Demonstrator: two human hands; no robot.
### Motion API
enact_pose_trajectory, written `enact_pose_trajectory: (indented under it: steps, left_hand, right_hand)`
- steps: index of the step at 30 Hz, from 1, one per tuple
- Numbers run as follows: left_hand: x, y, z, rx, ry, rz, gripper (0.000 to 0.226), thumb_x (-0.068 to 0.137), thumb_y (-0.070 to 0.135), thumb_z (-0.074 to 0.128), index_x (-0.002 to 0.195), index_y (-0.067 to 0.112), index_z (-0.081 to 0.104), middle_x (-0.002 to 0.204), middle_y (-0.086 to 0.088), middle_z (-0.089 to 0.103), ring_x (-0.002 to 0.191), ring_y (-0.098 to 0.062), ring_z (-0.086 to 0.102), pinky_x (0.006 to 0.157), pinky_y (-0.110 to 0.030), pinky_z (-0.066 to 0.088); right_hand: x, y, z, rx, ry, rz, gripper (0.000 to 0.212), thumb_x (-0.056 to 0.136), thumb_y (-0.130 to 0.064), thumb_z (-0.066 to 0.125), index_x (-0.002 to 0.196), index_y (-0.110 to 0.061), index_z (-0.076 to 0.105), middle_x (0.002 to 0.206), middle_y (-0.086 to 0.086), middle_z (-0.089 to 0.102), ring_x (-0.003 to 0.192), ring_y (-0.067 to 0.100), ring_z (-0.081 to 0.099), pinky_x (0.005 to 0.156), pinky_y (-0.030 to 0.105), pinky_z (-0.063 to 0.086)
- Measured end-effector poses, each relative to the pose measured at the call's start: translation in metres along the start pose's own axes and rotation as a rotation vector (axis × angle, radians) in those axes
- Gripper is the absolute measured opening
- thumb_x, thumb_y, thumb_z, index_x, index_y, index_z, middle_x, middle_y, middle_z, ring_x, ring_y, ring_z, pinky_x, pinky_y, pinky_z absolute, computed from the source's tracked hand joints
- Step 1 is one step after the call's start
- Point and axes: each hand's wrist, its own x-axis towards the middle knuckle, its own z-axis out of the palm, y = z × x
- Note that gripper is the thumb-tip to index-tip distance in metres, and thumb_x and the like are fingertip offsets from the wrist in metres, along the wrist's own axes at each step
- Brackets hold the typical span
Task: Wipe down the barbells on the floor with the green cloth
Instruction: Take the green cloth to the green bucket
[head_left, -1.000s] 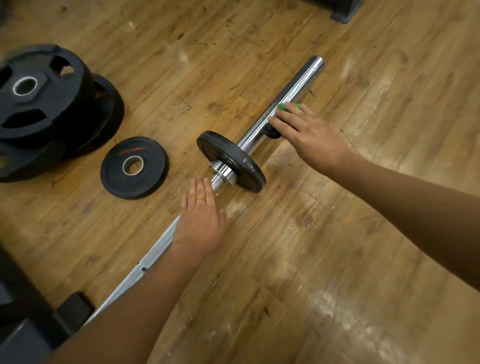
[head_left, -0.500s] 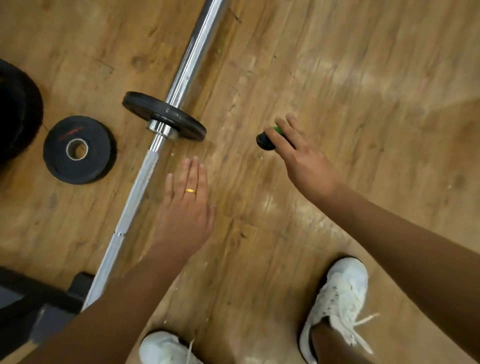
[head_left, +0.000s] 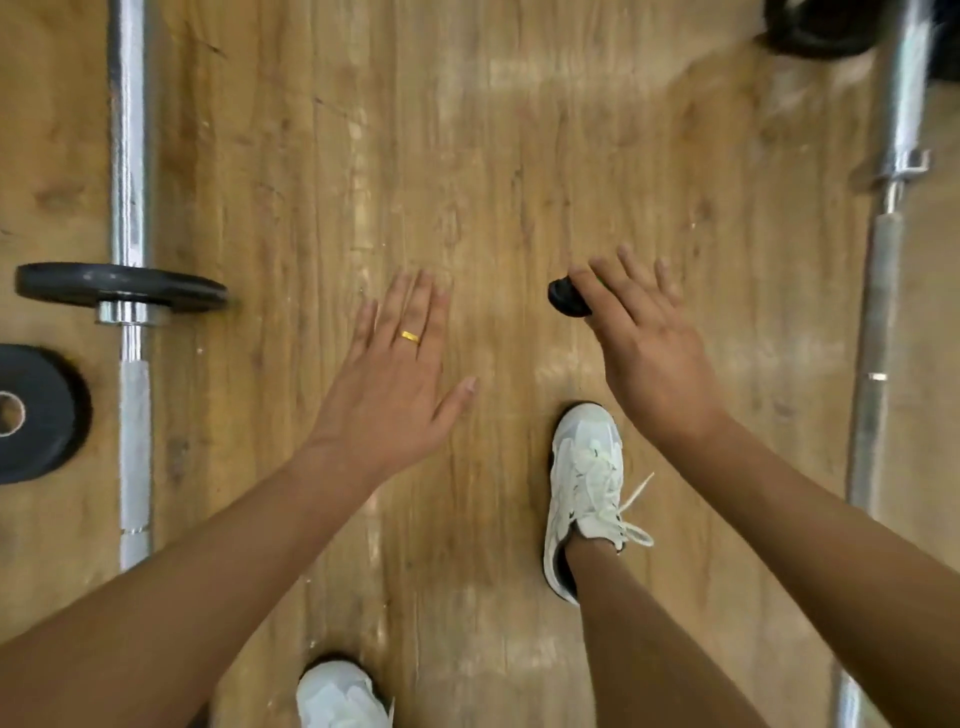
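Note:
Two chrome barbells lie on the wooden floor. The left barbell carries a thin black plate on its sleeve. The right barbell runs along the right edge and has no plate in view. Between them, my left hand hovers with straight, spread fingers and holds nothing. My right hand pinches a small black round object under its index finger, with the other fingers stretched out. No green cloth shows in this view. Neither hand touches a barbell.
A loose black plate lies left of the left barbell. Another dark plate sits at the top right by the right barbell. My white shoes stand on the floor between the bars.
Both hands have left the left barbell and moved right, over bare floor. The view has swung right, so the second barbell now shows. The green bit seen at my right fingers is no longer visible.

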Motion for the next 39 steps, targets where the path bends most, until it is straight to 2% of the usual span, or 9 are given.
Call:
enact_pose_trajectory:
  steps: [5,11,19,29,34,39]
  left_hand:
    - [0.036,0.045,-0.028,0.008,0.029,0.14,0.079,0.101,0.059,0.013,0.161,0.008,0.004,0.169,-0.014,-0.007,0.156,-0.027,-0.013,0.126,-0.05,0.004]
    - [0.046,0.102,-0.063,0.062,0.047,0.301,0.078,0.102,0.056,0.018,0.161,0.006,0.011,0.169,-0.017,0.003,0.156,-0.03,-0.005,0.126,-0.051,0.006]
    - [0.073,0.207,-0.098,0.129,0.05,0.547,0.078,0.102,0.057,0.02,0.16,0.006,0.013,0.168,-0.017,0.004,0.156,-0.03,-0.003,0.125,-0.053,0.007]
    - [0.127,0.402,-0.089,0.27,0.058,1.017,0.076,0.104,0.056,0.022,0.159,0.004,0.017,0.168,-0.021,0.004,0.156,-0.033,0.001,0.123,-0.055,0.012]
    - [0.132,0.515,-0.09,0.339,-0.003,1.208,0.074,0.104,0.053,0.022,0.158,0.002,0.021,0.167,-0.022,0.008,0.156,-0.033,0.005,0.123,-0.057,0.016]
    - [0.131,0.628,-0.094,0.385,-0.024,1.394,0.071,0.104,0.048,0.024,0.158,0.003,0.021,0.167,-0.021,0.01,0.156,-0.033,0.005,0.124,-0.056,0.014]
  right_hand:
    - [-0.035,0.054,-0.038,-0.035,0.071,0.26,0.05,0.094,0.012,0.055,0.142,-0.004,0.049,0.14,0.017,0.054,0.142,0.042,0.037,0.121,0.052,0.013]
    - [-0.084,0.076,-0.09,-0.016,0.141,0.423,0.04,0.101,0.005,0.045,0.141,-0.003,0.049,0.139,0.015,0.055,0.144,0.042,0.036,0.121,0.059,0.018]
    - [-0.164,0.113,-0.15,-0.006,0.196,0.658,0.044,0.099,0.009,0.05,0.141,-0.001,0.05,0.14,0.017,0.054,0.143,0.044,0.036,0.119,0.059,0.019]
    - [-0.315,0.189,-0.194,0.025,0.315,0.948,0.046,0.094,0.017,0.053,0.136,-0.001,0.051,0.134,0.019,0.057,0.137,0.046,0.042,0.119,0.047,0.021]
    - [-0.384,0.222,-0.228,-0.011,0.31,1.092,0.052,0.09,0.019,0.057,0.137,-0.002,0.049,0.137,0.02,0.054,0.139,0.046,0.04,0.119,0.056,0.022]
    - [-0.437,0.241,-0.261,-0.023,0.287,1.203,0.06,0.085,0.021,0.058,0.141,0.0,0.05,0.139,0.022,0.054,0.139,0.046,0.04,0.118,0.054,0.026]
